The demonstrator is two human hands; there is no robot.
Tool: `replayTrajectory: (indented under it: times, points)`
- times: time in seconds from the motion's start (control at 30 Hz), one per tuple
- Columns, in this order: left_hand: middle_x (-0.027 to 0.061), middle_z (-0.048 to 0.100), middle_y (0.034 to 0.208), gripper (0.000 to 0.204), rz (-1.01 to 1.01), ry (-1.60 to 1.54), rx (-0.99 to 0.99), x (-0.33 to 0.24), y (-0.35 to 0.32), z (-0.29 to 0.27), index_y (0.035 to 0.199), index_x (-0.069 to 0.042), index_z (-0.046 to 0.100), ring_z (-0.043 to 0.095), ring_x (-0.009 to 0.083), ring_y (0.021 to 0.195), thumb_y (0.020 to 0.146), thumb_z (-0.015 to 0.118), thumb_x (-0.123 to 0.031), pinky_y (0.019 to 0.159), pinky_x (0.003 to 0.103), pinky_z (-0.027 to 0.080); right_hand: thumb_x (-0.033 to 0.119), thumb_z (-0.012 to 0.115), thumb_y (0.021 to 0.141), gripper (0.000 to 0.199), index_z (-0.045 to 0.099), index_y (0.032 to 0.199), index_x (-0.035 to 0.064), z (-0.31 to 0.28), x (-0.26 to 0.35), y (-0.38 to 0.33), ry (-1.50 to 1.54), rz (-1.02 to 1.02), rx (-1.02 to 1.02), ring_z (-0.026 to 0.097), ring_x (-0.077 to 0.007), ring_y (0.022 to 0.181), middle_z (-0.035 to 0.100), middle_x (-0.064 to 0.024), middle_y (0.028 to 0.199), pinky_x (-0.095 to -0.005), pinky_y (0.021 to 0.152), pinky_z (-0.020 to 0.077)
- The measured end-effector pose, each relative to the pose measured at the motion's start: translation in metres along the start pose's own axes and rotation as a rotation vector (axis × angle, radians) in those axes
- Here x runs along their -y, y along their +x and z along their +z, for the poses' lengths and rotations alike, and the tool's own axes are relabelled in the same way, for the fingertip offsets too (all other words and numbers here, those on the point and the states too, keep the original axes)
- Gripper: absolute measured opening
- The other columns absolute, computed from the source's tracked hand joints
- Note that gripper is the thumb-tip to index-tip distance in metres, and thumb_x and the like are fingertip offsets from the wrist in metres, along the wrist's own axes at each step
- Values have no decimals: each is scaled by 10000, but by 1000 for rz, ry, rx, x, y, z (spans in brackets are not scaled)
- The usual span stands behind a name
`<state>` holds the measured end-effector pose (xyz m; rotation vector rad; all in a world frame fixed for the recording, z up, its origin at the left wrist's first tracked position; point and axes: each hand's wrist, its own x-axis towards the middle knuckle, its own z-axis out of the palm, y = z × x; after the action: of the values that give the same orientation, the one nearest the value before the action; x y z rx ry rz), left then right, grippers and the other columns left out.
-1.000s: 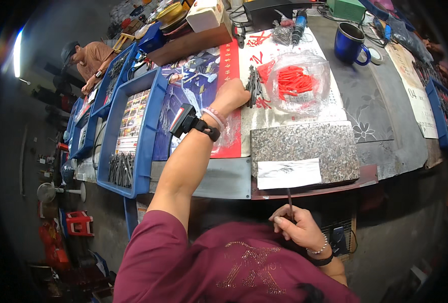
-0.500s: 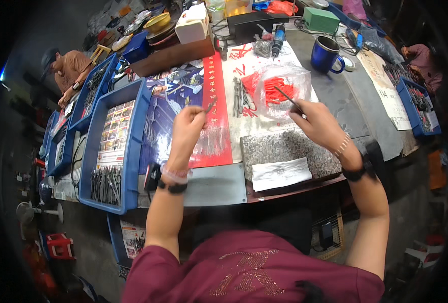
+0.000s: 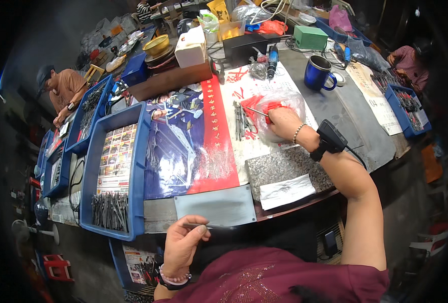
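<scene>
My left hand is low, in front of the table edge, its thumb and fingers closed on a thin dark metal strip. Over a clear plastic bag of red pieces, my right hand grips a slim metal rod that points left. I cannot make out exact kinds for the strip or the rod. Left of the bag lies a small bunch of dark metal strips. A speckled stone slab with a folded white cloth sits nearer me.
A blue bin with many dark metal strips stands at left. Behind the bag are a blue mug and a blue-and-black screwdriver-like tool. One person works at far left, another at far right.
My left hand has come down from above the printed sheet to below the table edge with its strip. My right hand has moved left onto the bag, its rod now pointing left.
</scene>
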<state>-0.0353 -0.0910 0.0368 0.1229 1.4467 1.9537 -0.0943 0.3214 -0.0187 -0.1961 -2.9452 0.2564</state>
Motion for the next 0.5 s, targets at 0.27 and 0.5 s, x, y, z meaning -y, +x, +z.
replayTrajectory:
  times: [0.27, 0.5]
  points:
    - [129, 677, 874, 171, 24, 63, 57, 16, -2, 14, 1062, 64, 612, 672, 183, 749, 908, 616, -11, 665, 262, 552, 100, 554, 801, 192, 631, 938, -10, -47, 11, -30, -129, 72, 21, 647, -398, 795, 669, -232, 868, -462, 742, 519]
    - [55, 661, 829, 74, 15, 46, 206, 33, 19, 31, 976, 3, 632, 633, 100, 746, 904, 626, -11, 660, 216, 520, -33, 585, 842, 313, 546, 1153, -39, -100, 68, -159, 955, 223, 3, 495, -36, 538, 587, -44, 836, -176, 473, 389]
